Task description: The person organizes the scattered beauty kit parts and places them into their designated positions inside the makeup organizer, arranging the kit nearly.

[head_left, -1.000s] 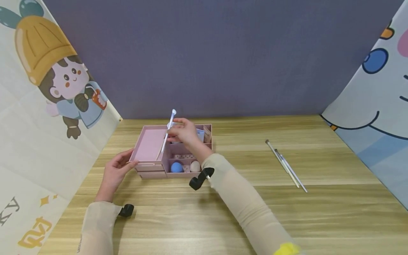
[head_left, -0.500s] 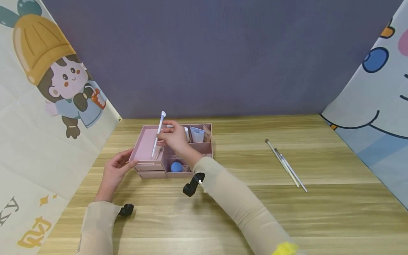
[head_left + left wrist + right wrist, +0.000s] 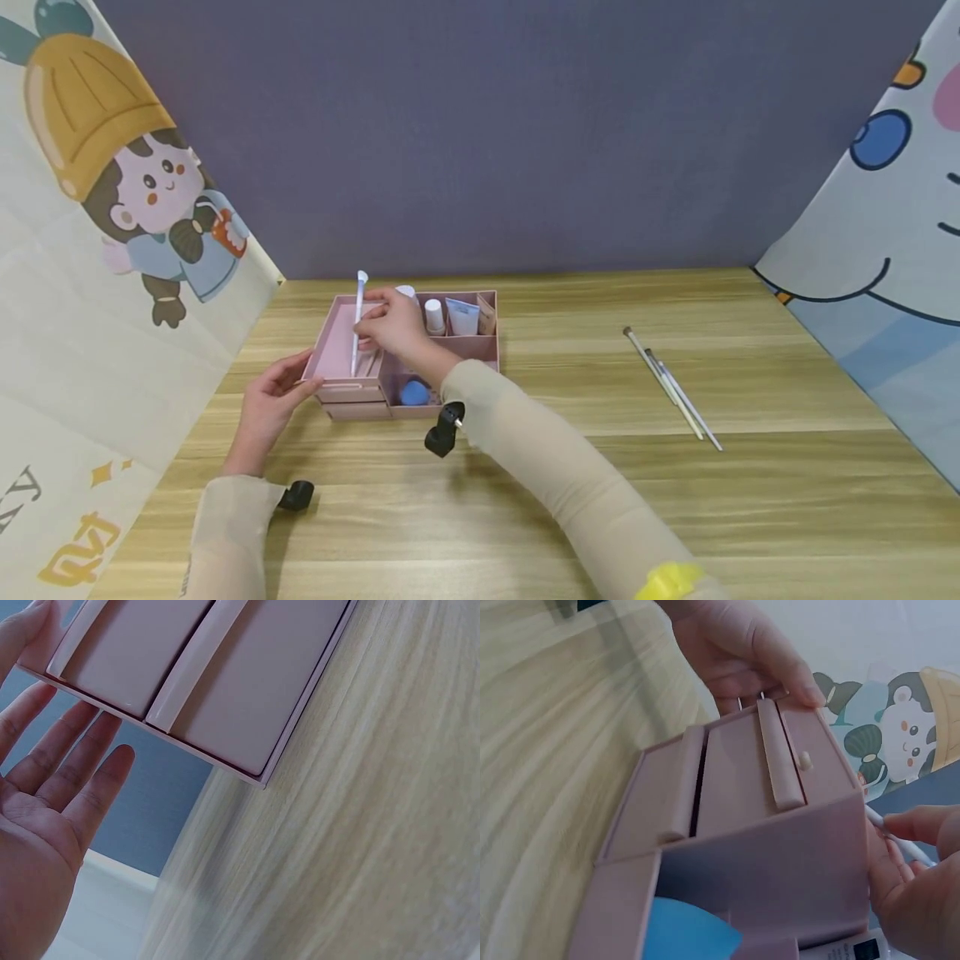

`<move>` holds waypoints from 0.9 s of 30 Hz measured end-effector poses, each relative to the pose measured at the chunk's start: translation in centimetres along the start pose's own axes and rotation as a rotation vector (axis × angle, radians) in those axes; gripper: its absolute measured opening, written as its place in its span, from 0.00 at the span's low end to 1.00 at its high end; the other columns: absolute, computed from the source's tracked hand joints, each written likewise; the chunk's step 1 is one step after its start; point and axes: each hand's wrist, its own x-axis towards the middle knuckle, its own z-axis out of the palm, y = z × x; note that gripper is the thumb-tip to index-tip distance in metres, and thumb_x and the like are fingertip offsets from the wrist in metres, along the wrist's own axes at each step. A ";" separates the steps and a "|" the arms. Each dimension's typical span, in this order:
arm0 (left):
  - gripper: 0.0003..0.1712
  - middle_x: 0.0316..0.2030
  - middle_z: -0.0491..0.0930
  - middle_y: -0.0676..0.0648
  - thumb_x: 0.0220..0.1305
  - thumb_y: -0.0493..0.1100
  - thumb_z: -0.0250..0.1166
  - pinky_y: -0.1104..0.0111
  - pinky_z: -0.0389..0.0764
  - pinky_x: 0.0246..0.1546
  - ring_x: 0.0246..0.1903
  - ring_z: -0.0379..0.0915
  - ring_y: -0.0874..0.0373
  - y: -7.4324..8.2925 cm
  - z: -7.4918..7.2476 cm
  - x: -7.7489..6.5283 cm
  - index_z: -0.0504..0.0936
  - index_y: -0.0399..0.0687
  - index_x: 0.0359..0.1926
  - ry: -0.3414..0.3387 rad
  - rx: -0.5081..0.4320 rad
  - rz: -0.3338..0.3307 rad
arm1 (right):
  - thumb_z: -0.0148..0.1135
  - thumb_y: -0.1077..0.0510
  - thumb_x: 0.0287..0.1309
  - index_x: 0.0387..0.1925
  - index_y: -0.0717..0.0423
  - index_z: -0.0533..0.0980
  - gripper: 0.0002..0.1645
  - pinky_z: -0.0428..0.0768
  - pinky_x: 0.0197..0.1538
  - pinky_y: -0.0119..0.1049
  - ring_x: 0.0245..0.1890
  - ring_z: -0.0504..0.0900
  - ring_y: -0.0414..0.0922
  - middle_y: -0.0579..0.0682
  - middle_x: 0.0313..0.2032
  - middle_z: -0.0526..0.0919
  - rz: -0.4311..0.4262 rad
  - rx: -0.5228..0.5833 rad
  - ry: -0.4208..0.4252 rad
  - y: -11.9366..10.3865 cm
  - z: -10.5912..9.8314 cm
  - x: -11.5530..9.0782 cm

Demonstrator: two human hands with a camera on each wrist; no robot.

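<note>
A pink makeup organizer (image 3: 352,396) with drawers and side compartments stands at the back left of the table. My left hand (image 3: 273,400) grips its front left corner; the thumb is at the upper front edge and the other fingers lie along the left side, as the left wrist view shows. My right hand (image 3: 396,323) pinches a white makeup brush (image 3: 359,304) over the shallow top tray (image 3: 339,337). The brush is nearly upright, white head up, its lower tip down at the tray. Something thin lies in the tray beside it, partly hidden by the hand.
Compartments on the organizer's right hold a white-capped bottle (image 3: 434,315), a pale tube (image 3: 462,317) and a blue makeup sponge (image 3: 414,392). Several makeup brushes (image 3: 671,387) lie together on the right of the table. A dark panel (image 3: 525,150) rises behind.
My right hand has carried the brush leftward over the top tray, and the brush has become more upright. The bottle and tube have come into view. My left hand stays at the corner.
</note>
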 end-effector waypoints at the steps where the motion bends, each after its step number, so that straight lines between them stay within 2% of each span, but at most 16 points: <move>1: 0.22 0.52 0.83 0.58 0.63 0.30 0.68 0.82 0.77 0.49 0.50 0.76 0.72 0.0 0.0 0.0 0.80 0.39 0.59 0.002 0.000 -0.001 | 0.64 0.81 0.48 0.56 0.69 0.74 0.31 0.87 0.26 0.39 0.17 0.81 0.46 0.54 0.26 0.80 0.011 -0.022 0.001 -0.1 0.1 0.1; 6: 0.22 0.50 0.82 0.63 0.63 0.29 0.67 0.82 0.77 0.49 0.50 0.76 0.73 0.0 0.0 -0.1 0.79 0.36 0.59 0.002 -0.004 0.001 | 0.65 0.79 0.48 0.56 0.67 0.75 0.30 0.86 0.24 0.38 0.17 0.81 0.48 0.57 0.26 0.82 0.081 -0.145 -0.008 -0.8 0.4 0.4; 11: 0.22 0.50 0.83 0.61 0.62 0.27 0.67 0.81 0.77 0.49 0.49 0.77 0.71 0.0 0.0 -0.1 0.79 0.32 0.58 0.003 -0.050 0.017 | 0.65 0.78 0.48 0.54 0.65 0.78 0.28 0.85 0.20 0.36 0.13 0.78 0.46 0.59 0.19 0.82 0.134 -0.252 -0.007 -1.1 0.7 0.8; 14: 0.22 0.50 0.83 0.61 0.62 0.28 0.67 0.81 0.77 0.49 0.49 0.77 0.72 -0.1 0.0 -0.1 0.79 0.33 0.58 0.003 -0.042 0.017 | 0.67 0.78 0.47 0.53 0.64 0.79 0.28 0.84 0.19 0.34 0.12 0.77 0.43 0.57 0.17 0.81 0.151 -0.300 -0.001 -1.3 0.9 0.9; 20: 0.23 0.50 0.81 0.65 0.64 0.31 0.68 0.82 0.77 0.49 0.50 0.76 0.73 0.0 -0.1 -0.1 0.78 0.34 0.60 -0.005 0.008 -0.006 | 0.67 0.78 0.49 0.54 0.66 0.77 0.27 0.85 0.23 0.35 0.15 0.79 0.44 0.55 0.16 0.80 0.163 -0.315 -0.031 -1.4 0.8 0.7; 27: 0.23 0.50 0.82 0.63 0.63 0.30 0.68 0.82 0.77 0.48 0.50 0.76 0.73 0.3 0.1 -0.2 0.78 0.33 0.60 0.003 0.005 -0.021 | 0.67 0.78 0.50 0.54 0.67 0.77 0.26 0.87 0.26 0.36 0.24 0.86 0.54 0.56 0.18 0.80 0.138 -0.313 -0.064 -1.5 0.5 0.3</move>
